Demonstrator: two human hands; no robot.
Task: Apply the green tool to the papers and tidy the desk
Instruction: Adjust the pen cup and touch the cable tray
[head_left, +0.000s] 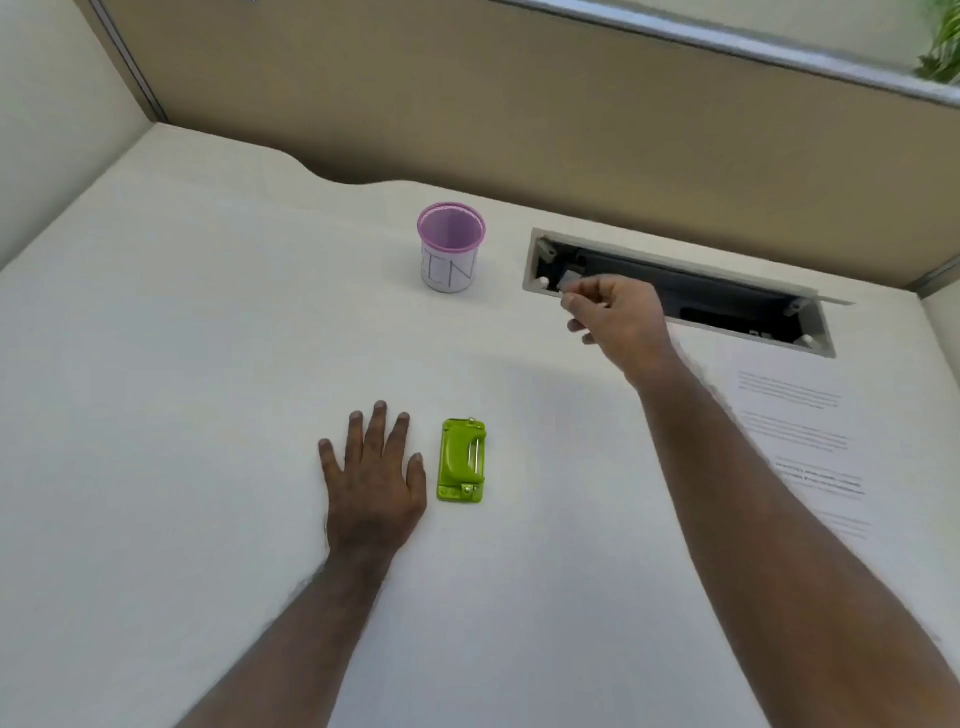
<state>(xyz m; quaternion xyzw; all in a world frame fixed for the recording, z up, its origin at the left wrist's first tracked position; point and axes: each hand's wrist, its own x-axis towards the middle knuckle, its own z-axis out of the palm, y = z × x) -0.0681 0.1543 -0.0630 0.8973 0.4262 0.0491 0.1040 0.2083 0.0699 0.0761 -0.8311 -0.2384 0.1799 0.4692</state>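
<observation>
A green hole punch (462, 461) lies flat on the white desk (182, 364), near the middle. My left hand (371, 478) rests palm down just left of it, fingers spread, not touching it. My right hand (618, 317) is raised to the right of a pink-rimmed mesh cup (451, 248), pinching a small pale scrap (570, 280) between thumb and fingertips. Printed papers (800, 441) lie flat at the right edge of the desk, partly behind my right forearm.
A long cable slot (727, 296) with its flap open is set into the desk behind my right hand. A tan partition wall (519, 114) closes the back. Green plant leaves (943, 52) show at the top right corner.
</observation>
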